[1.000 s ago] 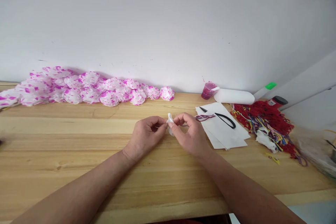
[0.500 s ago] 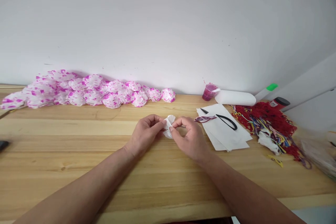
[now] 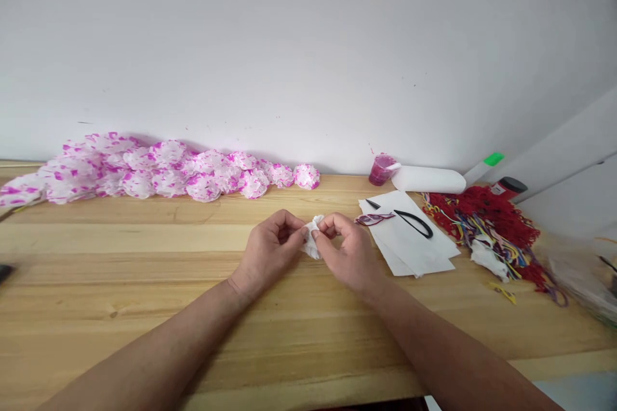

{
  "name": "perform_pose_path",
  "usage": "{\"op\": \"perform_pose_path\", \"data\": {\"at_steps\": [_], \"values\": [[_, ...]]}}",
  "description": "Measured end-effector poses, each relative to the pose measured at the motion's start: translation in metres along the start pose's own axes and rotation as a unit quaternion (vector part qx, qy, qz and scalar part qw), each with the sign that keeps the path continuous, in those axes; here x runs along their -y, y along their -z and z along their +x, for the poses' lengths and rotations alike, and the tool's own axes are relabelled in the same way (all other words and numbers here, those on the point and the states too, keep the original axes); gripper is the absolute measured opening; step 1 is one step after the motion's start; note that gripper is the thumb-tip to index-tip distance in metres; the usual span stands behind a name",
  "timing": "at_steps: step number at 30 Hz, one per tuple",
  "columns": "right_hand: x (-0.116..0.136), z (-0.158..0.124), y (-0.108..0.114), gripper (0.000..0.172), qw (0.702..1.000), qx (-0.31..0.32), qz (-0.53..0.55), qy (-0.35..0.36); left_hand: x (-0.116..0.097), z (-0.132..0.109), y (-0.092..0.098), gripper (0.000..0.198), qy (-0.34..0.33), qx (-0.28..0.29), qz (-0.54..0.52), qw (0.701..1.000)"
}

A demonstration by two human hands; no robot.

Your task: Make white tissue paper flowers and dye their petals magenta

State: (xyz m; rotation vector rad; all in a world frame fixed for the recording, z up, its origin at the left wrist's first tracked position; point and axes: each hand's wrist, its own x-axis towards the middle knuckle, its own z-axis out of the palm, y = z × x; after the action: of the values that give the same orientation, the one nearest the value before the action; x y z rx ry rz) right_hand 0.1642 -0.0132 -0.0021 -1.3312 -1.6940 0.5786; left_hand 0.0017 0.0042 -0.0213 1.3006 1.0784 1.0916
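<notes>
A small crumpled piece of white tissue paper (image 3: 312, 245) is held just above the wooden table, between my two hands. My left hand (image 3: 272, 247) pinches its left side between thumb and fingers. From the right, my right hand (image 3: 344, 250) grips the paper with thumb and forefinger. Part of the paper is hidden behind the fingertips. Beyond my hands, along the wall, lies a row of white paper flowers with pink-purple specks (image 3: 168, 167). The nearest single flower (image 3: 306, 176) sits at the row's right end.
To the right, black-handled scissors (image 3: 414, 225) and a purple cord loop (image 3: 373, 219) lie on white paper sheets (image 3: 407, 253). Behind stand a cup of purple liquid (image 3: 380, 170) and a white roll (image 3: 429, 178). Tangled red and coloured yarn (image 3: 501, 221) lies farther right on the wooden table (image 3: 120, 250).
The white paper has become more bunched and crumpled between my fingers. Both hands stay in nearly the same place, and the view has shifted slightly.
</notes>
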Motion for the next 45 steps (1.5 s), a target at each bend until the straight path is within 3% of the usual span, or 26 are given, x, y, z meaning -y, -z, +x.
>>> {"op": "perform_pose_path", "data": {"at_steps": [4, 10, 16, 23, 28, 38, 45], "values": [[-0.0014, 0.0001, -0.0013, 0.011, 1.000, -0.005, 0.009, 0.006, -0.0056, 0.0031, 0.0034, 0.026, 0.041, -0.008, -0.073, 0.996], [-0.0023, -0.0015, -0.0024, 0.010, 0.999, 0.007, 0.009, 0.037, -0.0056, 0.0016, 0.0024, 0.027, 0.017, 0.028, -0.054, 0.998], [0.0011, -0.0012, -0.0003, 0.009, 0.998, 0.033, 0.060, -0.009, -0.0037, 0.0045, 0.0028, 0.030, 0.053, -0.001, -0.091, 0.994], [0.0012, -0.0001, 0.0008, 0.022, 0.991, 0.042, 0.101, -0.075, -0.0026, 0.0008, 0.0022, 0.022, -0.021, 0.012, -0.009, 1.000], [-0.0015, 0.0036, 0.0016, 0.023, 0.972, 0.058, 0.176, -0.141, 0.0010, -0.0019, 0.0040, 0.004, -0.073, 0.016, 0.127, 0.989], [0.0026, 0.0007, 0.0031, 0.025, 0.992, 0.061, 0.077, -0.084, -0.0055, -0.0017, 0.0019, 0.013, -0.057, -0.005, 0.137, 0.989], [-0.0028, 0.0027, 0.0022, 0.024, 0.986, 0.063, 0.126, -0.093, -0.0032, -0.0042, 0.0025, 0.022, -0.113, -0.020, 0.224, 0.968]]}}
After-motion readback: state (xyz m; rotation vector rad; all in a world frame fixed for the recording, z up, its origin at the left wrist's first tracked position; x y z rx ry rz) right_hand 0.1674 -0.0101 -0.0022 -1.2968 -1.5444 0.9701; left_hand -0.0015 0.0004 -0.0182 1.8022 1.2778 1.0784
